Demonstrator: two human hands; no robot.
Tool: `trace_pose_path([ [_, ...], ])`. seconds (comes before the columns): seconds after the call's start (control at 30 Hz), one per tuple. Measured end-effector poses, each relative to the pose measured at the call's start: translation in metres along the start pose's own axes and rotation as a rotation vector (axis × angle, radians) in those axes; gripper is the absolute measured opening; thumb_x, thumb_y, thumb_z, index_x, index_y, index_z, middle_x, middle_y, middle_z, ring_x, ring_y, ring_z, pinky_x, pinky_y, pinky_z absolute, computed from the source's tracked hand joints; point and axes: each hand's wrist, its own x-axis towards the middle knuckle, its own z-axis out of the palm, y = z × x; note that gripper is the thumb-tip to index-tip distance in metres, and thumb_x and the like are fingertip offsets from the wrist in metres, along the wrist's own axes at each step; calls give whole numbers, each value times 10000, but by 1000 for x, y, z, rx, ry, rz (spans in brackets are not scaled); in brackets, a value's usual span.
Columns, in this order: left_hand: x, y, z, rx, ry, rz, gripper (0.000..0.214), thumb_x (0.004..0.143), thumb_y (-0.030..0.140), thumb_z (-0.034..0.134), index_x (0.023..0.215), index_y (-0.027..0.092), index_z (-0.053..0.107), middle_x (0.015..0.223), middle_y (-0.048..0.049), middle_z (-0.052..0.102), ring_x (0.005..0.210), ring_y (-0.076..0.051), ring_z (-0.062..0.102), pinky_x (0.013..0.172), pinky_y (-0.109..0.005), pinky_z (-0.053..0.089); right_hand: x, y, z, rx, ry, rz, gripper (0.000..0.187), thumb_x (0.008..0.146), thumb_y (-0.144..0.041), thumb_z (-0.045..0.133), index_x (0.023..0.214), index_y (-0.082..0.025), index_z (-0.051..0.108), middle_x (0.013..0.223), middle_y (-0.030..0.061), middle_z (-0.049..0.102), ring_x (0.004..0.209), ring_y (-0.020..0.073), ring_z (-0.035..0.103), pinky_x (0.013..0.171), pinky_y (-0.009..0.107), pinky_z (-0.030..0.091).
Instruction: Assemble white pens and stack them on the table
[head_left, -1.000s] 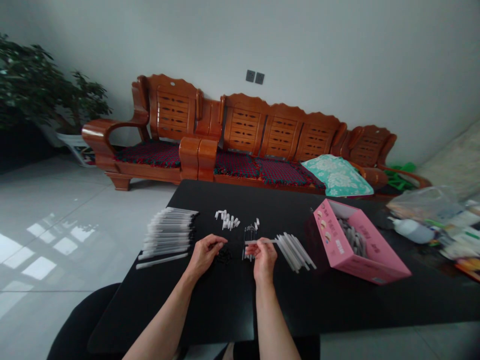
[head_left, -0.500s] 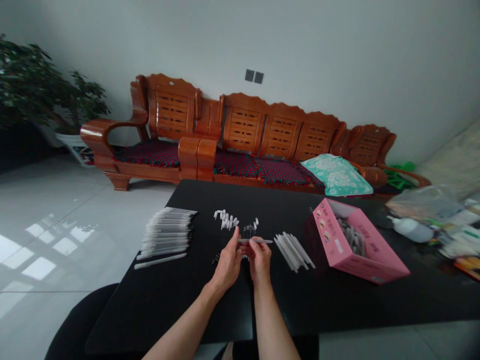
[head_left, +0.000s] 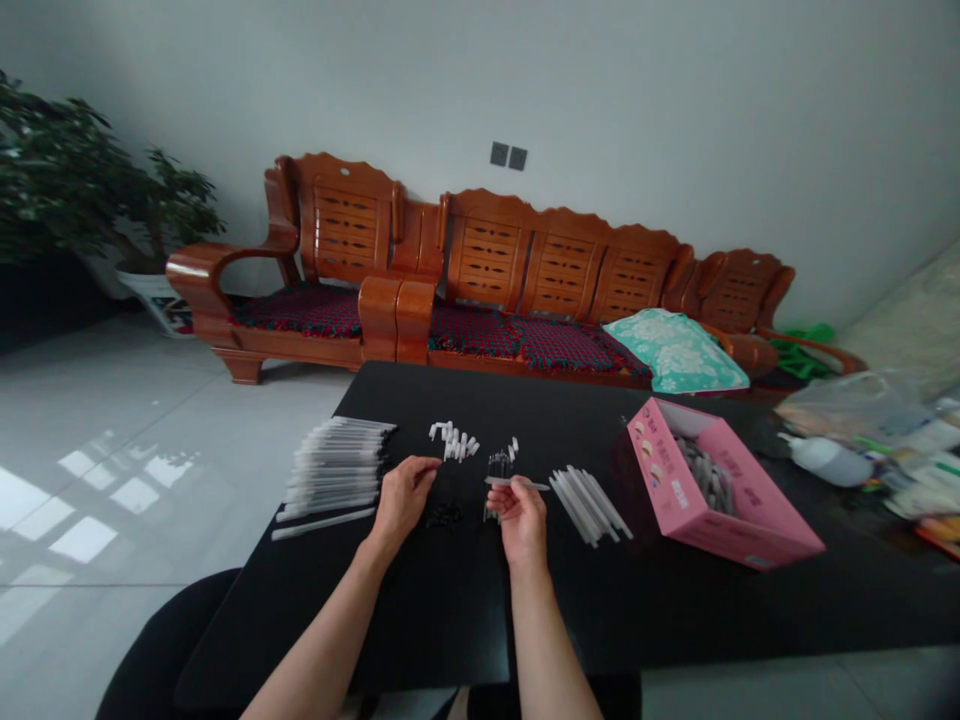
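My right hand [head_left: 523,515] grips a thin whitish pen barrel [head_left: 537,486], held level above the table's middle. My left hand [head_left: 405,492] is bent over the table with its fingertips slightly apart, and I see nothing in it. Close to those fingertips lie several short white caps [head_left: 454,441]. A small heap of black plugs [head_left: 444,515] sits just right of the left hand. Behind the right hand are thin clear-and-dark pieces [head_left: 500,463], partly hidden by it. Rows of white pens [head_left: 334,465] lie at the left, and more loose barrels [head_left: 589,503] at the right.
A pink box [head_left: 720,490] holding more grey-white pieces stands on the black table [head_left: 420,610], right of the loose barrels. Farther right are a white bottle [head_left: 829,459] and plastic bags [head_left: 851,405]. A wooden bench [head_left: 397,340] with a teal pillow [head_left: 675,350] runs behind.
My left hand has let go of the barrel and moved left, uncovering the black plugs. My right hand still holds the barrel in nearly the same place.
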Motion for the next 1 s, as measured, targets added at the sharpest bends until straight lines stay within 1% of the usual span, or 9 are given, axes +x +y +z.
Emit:
trace_pose_path([
  [0.13, -1, -6, -5, 77, -135, 58, 157, 806, 183, 591, 876, 202, 730, 845, -32, 693, 773, -173, 640, 722, -268, 481, -1, 1, 1, -14, -30, -7, 188, 739, -228, 712, 874, -155, 603, 700, 61, 747, 578, 181, 712, 521, 272, 589],
  [0.33, -7, -4, 11, 132, -290, 188, 285, 816, 104, 556, 1012, 225, 724, 935, -47, 677, 883, -178, 626, 797, -273, 468, -2, 2, 0, -38, -40, -10, 180, 742, -232, 711, 867, -157, 606, 694, 53, 745, 571, 177, 711, 518, 264, 587],
  [0.43, -7, -5, 16, 156, -331, 193, 273, 805, 101, 569, 986, 227, 729, 928, -44, 678, 896, -183, 620, 799, -273, 466, -3, 2, 0, -43, -38, -8, 184, 743, -234, 710, 875, -161, 604, 696, 51, 745, 574, 178, 712, 517, 262, 587],
  [0.53, -6, -5, 18, 143, -329, 175, 236, 802, 119, 574, 943, 223, 731, 916, -42, 679, 885, -182, 621, 801, -273, 464, -3, 1, 1, -45, -42, -5, 188, 745, -238, 711, 875, -161, 600, 691, 51, 743, 571, 179, 710, 517, 265, 588],
  [0.6, -6, -4, 19, 97, -290, 129, 198, 797, 142, 580, 901, 216, 731, 900, -43, 682, 867, -181, 622, 809, -279, 463, -3, 1, 1, -44, -48, -3, 187, 748, -238, 710, 875, -160, 597, 694, 55, 744, 574, 179, 710, 521, 268, 589],
  [0.67, -5, -4, 19, -15, -218, 17, 153, 797, 193, 591, 865, 201, 727, 864, -46, 687, 810, -176, 624, 770, -279, 474, -3, 1, 2, -46, -53, 0, 184, 753, -238, 709, 875, -159, 595, 699, 58, 745, 579, 178, 711, 524, 267, 589],
  [0.77, -4, -4, 19, -396, -136, -239, 198, 799, 301, 612, 899, 158, 703, 782, -53, 690, 672, -155, 616, 612, -244, 474, -4, 1, 4, -56, -60, 4, 185, 755, -246, 713, 868, -159, 595, 697, 54, 742, 581, 177, 711, 521, 263, 587],
  [0.87, -3, -3, 17, -771, -144, -396, 269, 769, 337, 666, 933, 125, 681, 774, -65, 697, 636, -130, 617, 556, -204, 458, -6, 2, 7, -69, -60, 5, 201, 751, -257, 722, 875, -160, 596, 695, 45, 739, 583, 178, 713, 519, 259, 586],
  [1.0, -6, 1, 17, -925, -201, -445, 273, 732, 324, 719, 914, 125, 678, 801, -72, 712, 648, -118, 630, 578, -196, 473, -7, 3, 10, -96, -64, 10, 219, 744, -266, 738, 871, -159, 595, 694, 46, 740, 586, 188, 716, 521, 262, 587],
])
